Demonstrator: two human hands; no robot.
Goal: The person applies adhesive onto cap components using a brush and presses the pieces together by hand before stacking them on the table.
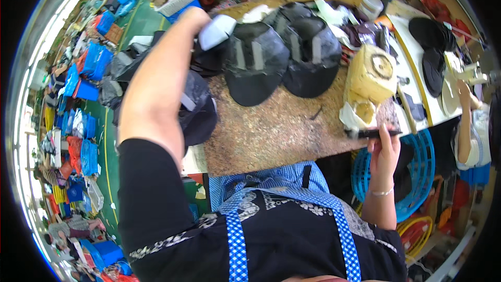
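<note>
My left hand reaches to the far left of the bench, beside a pale grey-white piece. Its fingers are mostly hidden, so whether it grips that piece does not show. Low on the right, my right hand closes its fingers on a thin dark strip-like tool at the bench edge. Just beyond stands a yellowed, crusted block-shaped container with a rounded opening facing me. Between my hands lie black round-ended pieces with grey strips, and a similar pair overlaps them.
More black pieces are heaped under my left arm. The brown speckled bench top ends in front of me. A blue plastic basket stands below its right end. Another person's arm shows at far right, near black flat soles.
</note>
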